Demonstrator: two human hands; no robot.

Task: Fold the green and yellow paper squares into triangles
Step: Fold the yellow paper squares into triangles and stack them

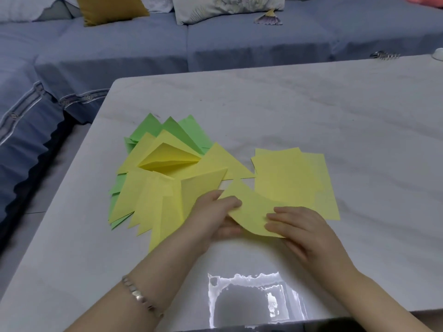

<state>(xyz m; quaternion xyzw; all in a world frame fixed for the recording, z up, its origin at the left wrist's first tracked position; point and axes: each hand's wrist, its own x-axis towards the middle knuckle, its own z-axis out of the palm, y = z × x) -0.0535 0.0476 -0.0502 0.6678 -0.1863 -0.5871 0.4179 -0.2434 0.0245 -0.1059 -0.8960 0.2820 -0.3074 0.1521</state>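
Bracelet (137, 294) on the near wrist, and just beyond it the left hand (215, 212) pinches the left edge of a curved yellow sheet (249, 207), lifted off the table (311, 104). Right hand (304, 228) has fingers laid over the sheet's near right corner; thumb hidden, so pinch or press, I can't tell. Yellow squares (292, 178) are stacked just behind. Left of them, folded yellow triangles (167, 188) overlap green triangles (172, 130).

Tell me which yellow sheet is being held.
The bent sheet between the left hand and right hand; the stack and triangles are not held.
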